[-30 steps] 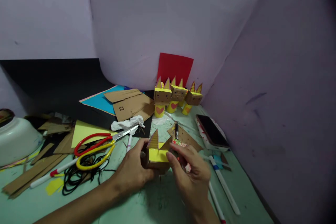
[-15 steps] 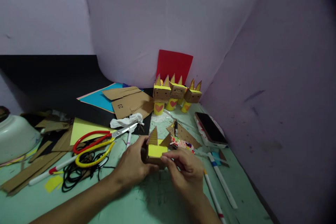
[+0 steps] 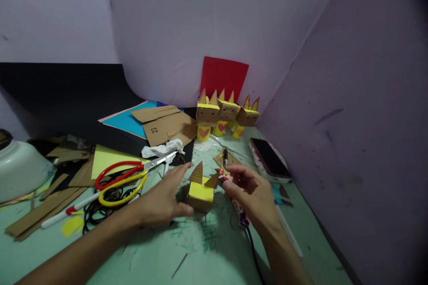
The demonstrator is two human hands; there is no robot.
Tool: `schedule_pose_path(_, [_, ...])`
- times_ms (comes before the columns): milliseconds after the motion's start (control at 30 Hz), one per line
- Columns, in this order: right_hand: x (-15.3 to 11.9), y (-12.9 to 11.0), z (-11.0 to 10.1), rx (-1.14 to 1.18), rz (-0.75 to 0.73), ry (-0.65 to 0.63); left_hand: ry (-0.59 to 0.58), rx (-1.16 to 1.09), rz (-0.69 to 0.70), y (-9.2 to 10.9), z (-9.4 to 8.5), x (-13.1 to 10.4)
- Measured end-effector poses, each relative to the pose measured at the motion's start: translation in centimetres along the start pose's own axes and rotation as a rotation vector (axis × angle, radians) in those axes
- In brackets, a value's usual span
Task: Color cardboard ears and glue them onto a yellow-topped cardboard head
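A small cardboard box (image 3: 201, 196) with a yellow top and two pointed, striped cardboard horns stands on the green tabletop. To its left, my left hand (image 3: 163, 200) is open, thumb and fingers apart around the box's side, holding nothing. My right hand (image 3: 252, 191) is closed around a hot glue gun (image 3: 224, 174) with a flowery pattern, just right of the box. Its tip points left near the right-hand horn, and a black cord trails toward me. Most of the gun's body is hidden by my fingers.
Behind stand several finished box-headed figures (image 3: 207, 116) before a red sheet (image 3: 224, 78). Scissors (image 3: 123, 182), black cord (image 3: 100, 209) and cardboard strips (image 3: 43, 213) lie left. A phone (image 3: 270, 156) rests at right, near the wall. Flat cardboard (image 3: 167, 129) lies farther back.
My left hand has let go of the box and opened beside it. My right hand has left the box's front edge and taken hold of the glue gun, turning it toward the horns.
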State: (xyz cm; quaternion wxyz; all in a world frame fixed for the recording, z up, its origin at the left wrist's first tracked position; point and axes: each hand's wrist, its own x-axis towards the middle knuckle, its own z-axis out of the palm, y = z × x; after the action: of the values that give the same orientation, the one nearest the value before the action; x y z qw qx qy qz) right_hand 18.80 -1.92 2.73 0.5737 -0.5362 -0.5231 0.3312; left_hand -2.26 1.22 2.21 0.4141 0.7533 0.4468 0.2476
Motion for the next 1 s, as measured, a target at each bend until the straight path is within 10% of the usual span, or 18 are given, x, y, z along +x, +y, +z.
schedule_pose_path(200, [-0.1,0.9,1.7,-0.138,-0.04,-0.04,0.291,-0.189,-0.003,0.1,-0.5,2.1])
schedule_pose_path(567, [0.6,2.0,2.5,-0.08,0.084,-0.06,0.304,-0.152,0.215,0.5,0.8,2.7])
schedule_pose_path(1000, [0.8,1.9,1.9,-0.173,-0.126,-0.087,0.293,-0.154,0.129,0.9,0.7,2.6])
